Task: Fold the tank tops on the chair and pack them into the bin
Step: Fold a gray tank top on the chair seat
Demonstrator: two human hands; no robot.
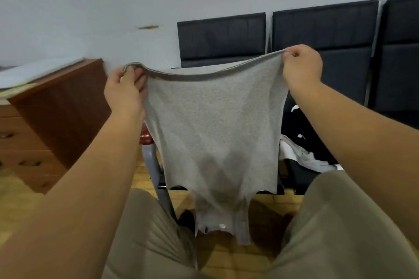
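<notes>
A grey tank top point(213, 124) hangs upside down in the air in front of me, hem at the top and straps dangling low between my knees. My left hand point(125, 88) grips the hem's left corner. My right hand point(301, 68) pinches the hem's right corner, a little higher. The cloth is stretched wide between them. More clothes, black, grey and white point(303, 149), lie in a heap on the dark chair seat point(297, 179) behind the tank top to the right. No bin is visible.
A row of black padded chairs point(322, 29) stands against the pale wall. A brown wooden desk with drawers point(56, 108) is at the left, papers on top. A grey metal chair leg point(158, 179) rises between my knees. The floor is wood parquet.
</notes>
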